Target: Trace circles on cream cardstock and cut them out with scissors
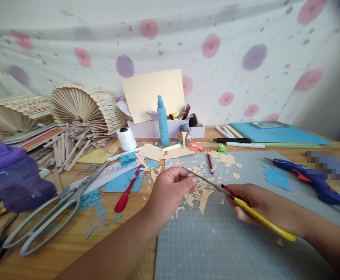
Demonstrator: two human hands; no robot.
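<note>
My right hand (254, 202) grips a pair of scissors (209, 182) with yellow and red handles, its blades pointing to the left. The blade tips reach the fingers of my left hand (172, 186), which pinch a small piece of cream paper, mostly hidden by the fingers. Beneath both hands lies a grey cutting mat (199, 245) with a grid. Cream paper scraps (203, 198) are strewn over the mat below and behind the left hand. Farther back, several cut cream paper circles (226, 158) lie in a cluster beside a red pencil (210, 163).
Large grey-handled scissors (78, 194), a red tool (126, 196) and blue scraps lie on the left. A blue glue gun (312, 179) rests at right. Behind stand a blue bottle (163, 126), a thread spool (127, 139) and a box (140, 129). Stick fans (85, 105) stand back left.
</note>
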